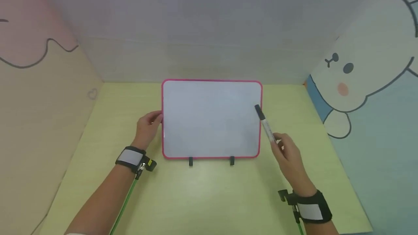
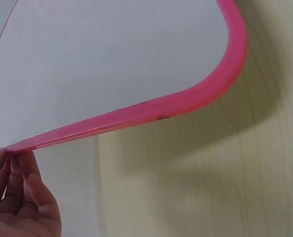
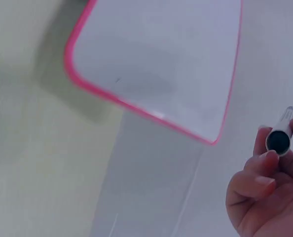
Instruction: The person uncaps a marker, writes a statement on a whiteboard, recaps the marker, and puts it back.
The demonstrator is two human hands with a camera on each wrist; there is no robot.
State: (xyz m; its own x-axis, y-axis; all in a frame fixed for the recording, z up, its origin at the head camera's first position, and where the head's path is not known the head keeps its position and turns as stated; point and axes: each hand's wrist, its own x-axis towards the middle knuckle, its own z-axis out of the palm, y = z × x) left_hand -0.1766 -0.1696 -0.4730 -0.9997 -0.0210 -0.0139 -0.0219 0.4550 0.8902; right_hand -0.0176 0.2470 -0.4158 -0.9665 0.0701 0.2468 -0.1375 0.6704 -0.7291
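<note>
A whiteboard (image 1: 212, 119) with a pink frame stands on two small black feet. My left hand (image 1: 148, 128) pinches its left edge between thumb and fingers; the left wrist view shows the fingertips on the pink rim (image 2: 186, 102). To the right of the board, my right hand (image 1: 287, 157) holds a whiteboard marker (image 1: 267, 130) with a white barrel and a black cap. The capped end points up and overlaps the board's right edge in the head view. In the right wrist view the marker's dark rear end (image 3: 278, 141) faces the camera, held between thumb and fingers.
The board stands on a pale yellow wood-grain table (image 1: 196, 198). A whitish wall covering (image 1: 209, 28) rises behind it. Walls with cartoon drawings (image 1: 352, 64) flank the table. Each wrist wears a black strap (image 1: 130, 157) with a small camera and a green cable (image 1: 124, 206).
</note>
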